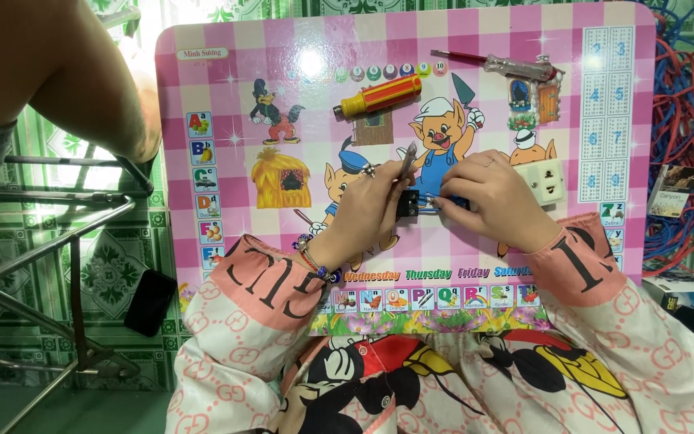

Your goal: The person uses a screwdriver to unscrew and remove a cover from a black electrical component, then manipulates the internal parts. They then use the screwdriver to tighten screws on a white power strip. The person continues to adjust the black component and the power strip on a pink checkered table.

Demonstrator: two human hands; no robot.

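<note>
small black part point(410, 204), boxy, pinched between both hands, centre of frame, thin metal tool point(407, 162) rising tilted just above it

Seen from above, a pink checked lap table point(283, 56) with cartoon pigs; over its middle, left hand point(363, 210) gripping a slim metal tool point(407, 163) and a small black part point(409, 204), right hand point(493, 199) pinching the same part from the other side. Beside the right hand a white socket point(546, 180) — farther up, a yellow-and-red screwdriver point(377, 96) and a clear-handled screwdriver point(508, 64). At right, blue and red cables point(688, 112); at left, a metal frame point(66, 209).
</note>
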